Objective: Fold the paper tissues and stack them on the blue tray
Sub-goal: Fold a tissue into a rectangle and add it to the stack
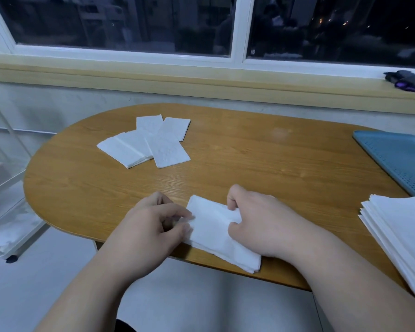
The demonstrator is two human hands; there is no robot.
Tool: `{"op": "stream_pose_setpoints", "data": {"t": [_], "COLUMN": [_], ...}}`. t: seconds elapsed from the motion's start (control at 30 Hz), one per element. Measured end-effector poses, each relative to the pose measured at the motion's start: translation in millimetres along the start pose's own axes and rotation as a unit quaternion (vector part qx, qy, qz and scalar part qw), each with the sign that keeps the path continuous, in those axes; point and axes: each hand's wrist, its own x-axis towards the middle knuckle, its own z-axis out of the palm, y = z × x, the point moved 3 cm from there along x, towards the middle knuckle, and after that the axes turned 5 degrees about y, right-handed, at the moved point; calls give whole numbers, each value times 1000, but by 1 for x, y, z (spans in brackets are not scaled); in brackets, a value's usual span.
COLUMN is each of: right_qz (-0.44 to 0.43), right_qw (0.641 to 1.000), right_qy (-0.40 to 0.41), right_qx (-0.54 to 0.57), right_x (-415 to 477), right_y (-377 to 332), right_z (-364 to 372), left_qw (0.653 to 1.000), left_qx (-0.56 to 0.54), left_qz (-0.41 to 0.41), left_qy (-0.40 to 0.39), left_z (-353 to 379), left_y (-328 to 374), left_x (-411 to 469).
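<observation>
A white folded tissue lies at the lower centre of the frame on the worktop near edge. The left hand pinches its left edge; the right hand pinches its upper fold. The blue tray sits empty at the right edge.

Your tissue on table near edge, between your hands | loose tissues far left | stack right | tray behind stack
</observation>
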Motion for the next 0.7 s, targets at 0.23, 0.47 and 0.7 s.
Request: {"op": "stream_pose_setpoints", "data": {"t": [0.23, 0.47, 0.7], "right_qz": [99, 138, 131], "right_qw": [994, 990, 987], "right_qy": [-24, 22, 38], "right_qx": [38, 38, 87], "right_x": [-44, -97, -133], "right_y": [22, 42, 47], "right_z": [-12, -10, -4], "left_qw": [999, 978, 975], "left_qx": [14, 89, -116], "left_qz": [38, 0, -34], "left_qy": [-33, -190, -187], "left_z": [9, 33, 71], "left_y": [31, 68, 81], "left_x": [-16, -58, -86]}}
